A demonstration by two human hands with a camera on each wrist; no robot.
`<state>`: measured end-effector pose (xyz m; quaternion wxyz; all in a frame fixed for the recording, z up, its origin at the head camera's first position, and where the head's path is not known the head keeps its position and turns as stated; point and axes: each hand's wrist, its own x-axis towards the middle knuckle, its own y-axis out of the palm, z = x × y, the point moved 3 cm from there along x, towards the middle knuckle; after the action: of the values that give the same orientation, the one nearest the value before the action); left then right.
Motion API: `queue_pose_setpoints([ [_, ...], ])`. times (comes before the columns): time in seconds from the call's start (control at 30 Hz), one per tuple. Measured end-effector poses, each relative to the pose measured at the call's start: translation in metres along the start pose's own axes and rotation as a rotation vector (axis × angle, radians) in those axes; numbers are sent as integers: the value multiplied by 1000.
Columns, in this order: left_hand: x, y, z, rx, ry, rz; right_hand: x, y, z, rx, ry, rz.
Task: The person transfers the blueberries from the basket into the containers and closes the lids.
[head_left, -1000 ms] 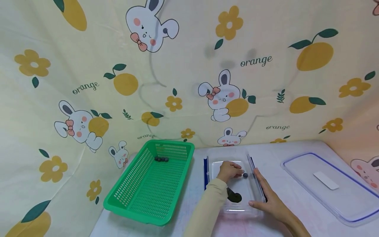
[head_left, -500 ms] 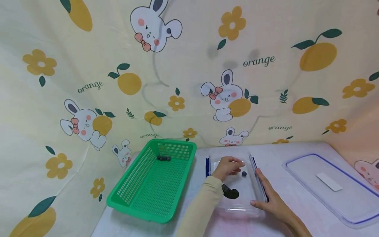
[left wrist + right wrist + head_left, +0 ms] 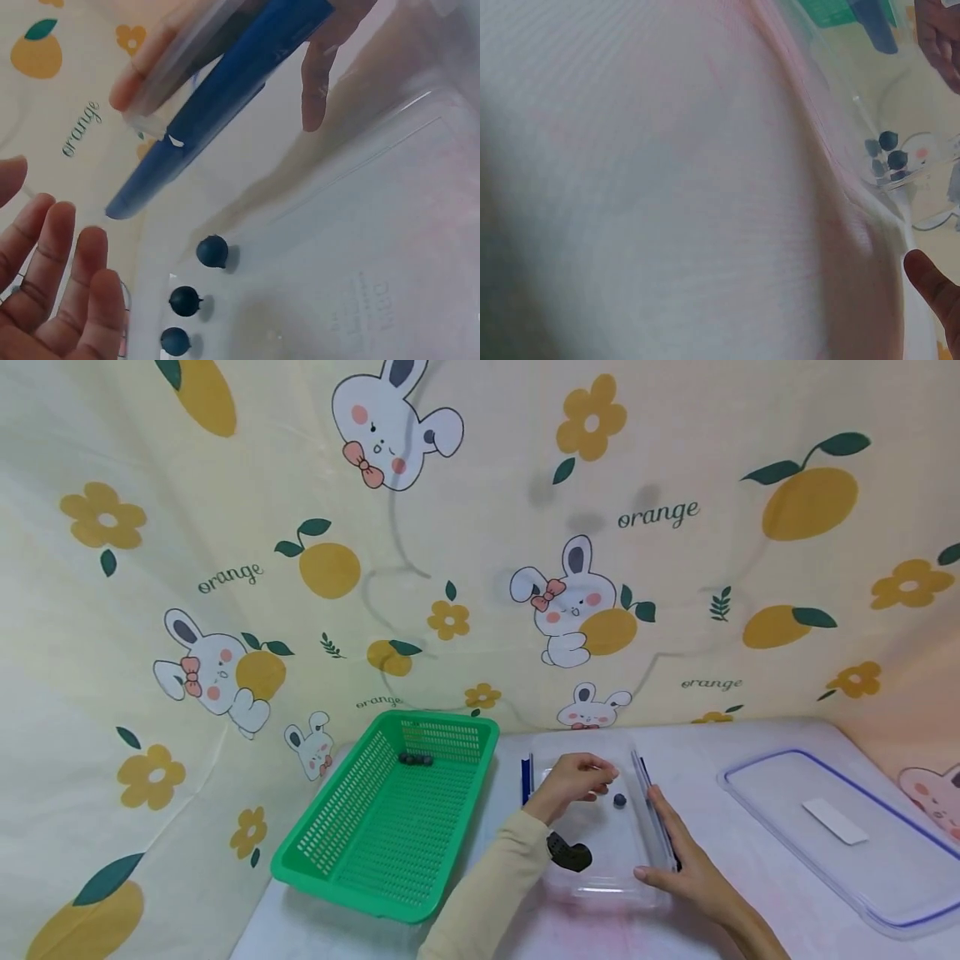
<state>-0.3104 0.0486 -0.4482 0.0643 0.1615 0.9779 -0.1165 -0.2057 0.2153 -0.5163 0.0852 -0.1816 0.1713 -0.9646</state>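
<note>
Left of the clear container (image 3: 600, 868), the green basket (image 3: 390, 827) is sitting on the desk (image 3: 750, 752) with a few dark blueberries (image 3: 415, 760) at its far end. Your left hand (image 3: 573, 781) is hovering over the container — fingers (image 3: 71, 285) relaxed and apart, holding nothing — just beside the loose blueberry (image 3: 620, 800) on the container's floor. Your right hand (image 3: 686, 860) is resting flat against the container's right wall, fingers straight. Right of the container, its lid (image 3: 840, 835) is lying flat.
</note>
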Motion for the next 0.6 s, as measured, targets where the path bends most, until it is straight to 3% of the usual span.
queue_pose_setpoints([
  [0.23,-13,-14,-9,22,107,33,0,1,2,22,19,1],
  [0.43,-22,-36,-17,41,228,-7,0,1,3,31,-1,-9],
  [0.6,-27,-56,-24,19,272,-85,0,0,3,10,-22,-14],
])
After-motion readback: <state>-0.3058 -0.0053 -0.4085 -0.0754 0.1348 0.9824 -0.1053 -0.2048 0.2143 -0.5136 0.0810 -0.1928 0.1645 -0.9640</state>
